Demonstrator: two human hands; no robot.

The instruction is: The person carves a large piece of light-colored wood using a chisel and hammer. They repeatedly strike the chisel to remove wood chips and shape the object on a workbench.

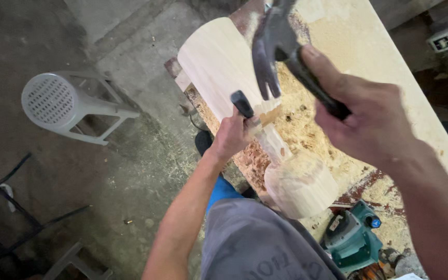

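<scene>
My right hand (372, 122) grips the black handle of a claw hammer (273, 44), raised above the workpiece with its claw pointing down. My left hand (232, 136) holds a chisel with a dark handle (242, 102), its tip set against the narrow neck of a pale wooden workpiece (224, 65). That piece has a broad flat blade, a thin carved neck and a rounded knob end (299, 184). It lies on a workbench (369, 57) covered in sawdust and chips.
A green electric planer (352, 238) sits at the near end of the bench. On the dirty concrete floor to the left lies a toppled grey plastic stool (66, 103). Black metal chair legs (11, 207) stand at lower left.
</scene>
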